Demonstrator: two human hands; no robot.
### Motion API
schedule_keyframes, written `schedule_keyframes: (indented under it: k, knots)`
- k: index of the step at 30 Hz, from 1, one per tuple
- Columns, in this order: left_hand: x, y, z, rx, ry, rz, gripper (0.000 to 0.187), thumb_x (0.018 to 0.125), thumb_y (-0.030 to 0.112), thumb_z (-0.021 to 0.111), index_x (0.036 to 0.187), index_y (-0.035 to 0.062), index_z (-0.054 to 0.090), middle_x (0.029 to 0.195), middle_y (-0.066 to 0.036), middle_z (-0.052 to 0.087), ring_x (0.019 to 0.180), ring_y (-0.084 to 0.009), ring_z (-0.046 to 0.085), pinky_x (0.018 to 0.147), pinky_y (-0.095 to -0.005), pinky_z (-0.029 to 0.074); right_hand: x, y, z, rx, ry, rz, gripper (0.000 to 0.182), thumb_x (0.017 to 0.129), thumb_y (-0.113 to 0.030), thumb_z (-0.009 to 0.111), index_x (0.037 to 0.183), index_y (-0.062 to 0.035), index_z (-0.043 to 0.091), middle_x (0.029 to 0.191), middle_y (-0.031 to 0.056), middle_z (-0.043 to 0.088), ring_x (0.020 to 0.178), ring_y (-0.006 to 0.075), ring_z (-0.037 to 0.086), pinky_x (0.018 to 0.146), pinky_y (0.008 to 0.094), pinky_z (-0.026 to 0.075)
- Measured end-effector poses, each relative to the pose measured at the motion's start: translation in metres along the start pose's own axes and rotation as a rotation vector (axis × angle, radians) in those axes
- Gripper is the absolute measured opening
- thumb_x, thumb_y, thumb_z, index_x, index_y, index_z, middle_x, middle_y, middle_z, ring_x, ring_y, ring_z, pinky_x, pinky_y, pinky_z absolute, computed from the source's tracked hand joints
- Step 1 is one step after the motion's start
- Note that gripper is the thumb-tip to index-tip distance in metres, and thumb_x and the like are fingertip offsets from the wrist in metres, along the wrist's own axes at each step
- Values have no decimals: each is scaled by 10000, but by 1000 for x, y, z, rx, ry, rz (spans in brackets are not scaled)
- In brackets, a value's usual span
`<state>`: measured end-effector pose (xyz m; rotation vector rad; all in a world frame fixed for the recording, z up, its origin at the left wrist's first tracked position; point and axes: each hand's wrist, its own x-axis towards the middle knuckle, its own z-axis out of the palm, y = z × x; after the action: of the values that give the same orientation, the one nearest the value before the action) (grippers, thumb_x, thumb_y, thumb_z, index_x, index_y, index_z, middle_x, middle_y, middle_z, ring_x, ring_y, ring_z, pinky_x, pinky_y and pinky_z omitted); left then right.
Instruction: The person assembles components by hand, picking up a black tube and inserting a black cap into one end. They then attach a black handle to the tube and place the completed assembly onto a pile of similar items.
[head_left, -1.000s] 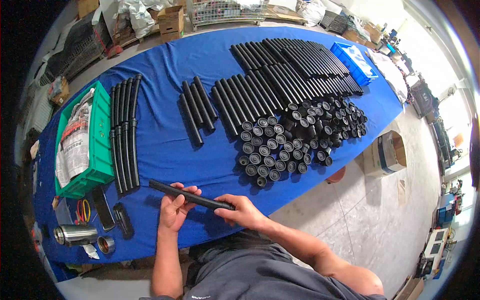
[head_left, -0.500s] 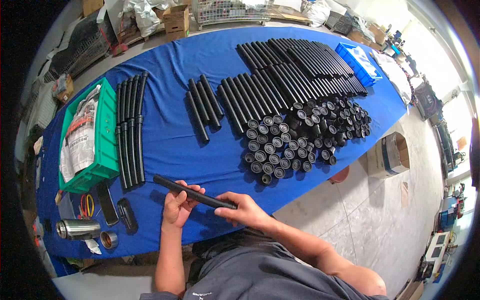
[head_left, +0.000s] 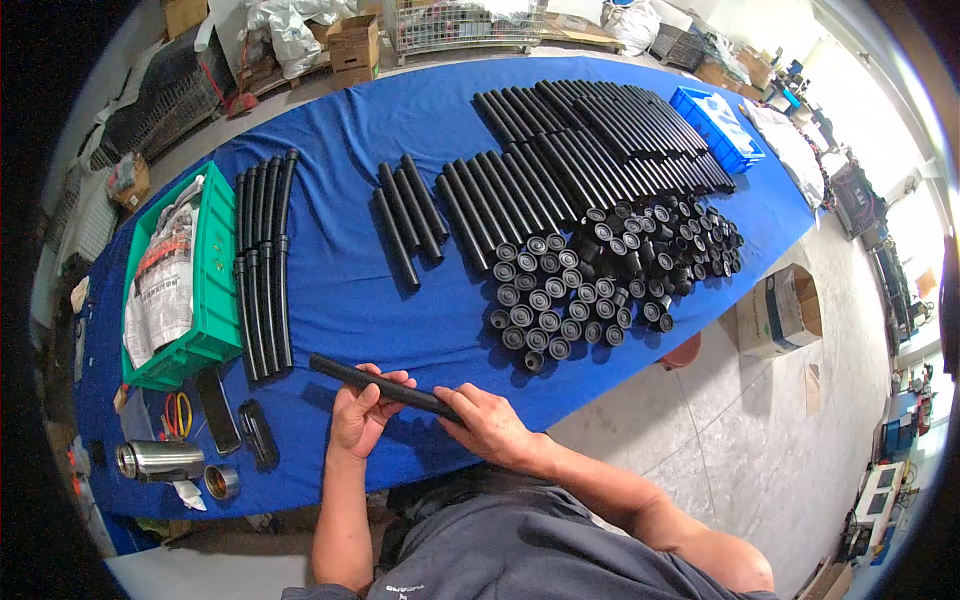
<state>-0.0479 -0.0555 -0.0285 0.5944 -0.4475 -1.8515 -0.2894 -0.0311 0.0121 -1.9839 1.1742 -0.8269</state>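
Observation:
A black tube (head_left: 420,399) is held at a slant over the front of the blue-covered table. My left hand (head_left: 366,418) is closed around its middle, palm up, with the thumb against it. At the tube's right end, my right hand (head_left: 492,427) wraps its fingers over the tip and hides it. Beyond the hands lie several loose black tubes (head_left: 410,205) and a long row of similar tubes (head_left: 510,195). Many round black caps with ringed tops (head_left: 540,300) are gathered in front of that row. Longer black tubes with collars (head_left: 265,265) lie on the left.
A green crate (head_left: 215,300) lined with newspaper stands at left. Near it are a phone (head_left: 218,412), scissors (head_left: 178,415), a steel flask (head_left: 160,460) and its cup (head_left: 221,481). A blue bin (head_left: 735,150) sits far right; a cardboard box (head_left: 775,320) is on the floor.
My right hand has shifted its grip at the tube's right end, its fingers now reaching further over it. The left hand stays nearly in place around the tube.

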Motion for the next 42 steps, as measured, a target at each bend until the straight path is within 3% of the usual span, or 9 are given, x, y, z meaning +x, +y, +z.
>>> schedule_keyframes:
  k: [5,10,14,20,23,28,32,36,42]
  knots:
    - [-2,0,-3,1,-21,4,305,929,81,708,1194,45,561,1191,-271,668,1154,-428,652,962,-514,589,10,-7,-19,864,-338,709,435,889,-168,751,1254,12,598,959,162,652,808,309,681,653,380,554]
    - [0,-2,-1,-12,7,11,303,930,73,703,1195,41,560,1196,-276,664,1155,-430,651,954,-511,595,-1,10,7,-204,108,-214,430,912,-228,758,1236,23,626,859,63,655,688,133,624,561,287,522]
    - [-2,-2,-4,-45,-3,31,307,931,66,699,1200,38,554,1199,-276,663,1160,-427,649,956,-516,593,8,-7,-15,833,-283,679,346,892,-197,736,1157,2,635,922,148,654,778,298,679,608,364,547]
    - [0,-2,-3,-15,-1,17,301,931,64,698,1197,44,560,1205,-271,662,1167,-423,646,970,-521,585,-2,19,7,-16,139,-155,434,939,-261,733,1254,17,621,849,60,656,682,141,630,558,297,516]
    - [-2,-1,-2,-7,-9,19,301,930,69,701,1194,45,559,1207,-272,661,1168,-423,646,982,-525,578,9,-8,-21,835,-279,697,411,894,-169,749,1243,4,616,916,150,652,769,301,669,631,370,535]
    - [-1,0,-1,-4,9,11,303,929,73,704,1193,43,558,1214,-276,657,1179,-423,640,984,-523,576,-1,11,3,-136,107,-183,436,946,-235,727,1267,35,611,875,70,665,698,119,627,597,285,529]
    - [-2,1,-4,-15,-15,5,303,928,72,705,1192,45,560,1218,-272,656,1187,-421,635,983,-517,577,6,0,-15,912,-270,683,414,896,-212,722,1228,17,629,944,229,671,819,360,681,663,395,549]
    - [0,0,2,-11,14,17,297,930,63,699,1191,44,560,1220,-267,656,1195,-420,631,983,-508,578,-2,9,-1,61,-3,54,458,887,-249,746,1251,3,630,967,237,679,857,360,692,702,403,556]
    - [-1,-2,-5,-20,11,12,301,929,55,697,1196,42,558,1219,-263,656,1193,-421,631,992,-505,574,2,7,-10,829,-221,627,426,942,-262,730,1241,23,628,846,50,660,690,113,637,565,274,527]
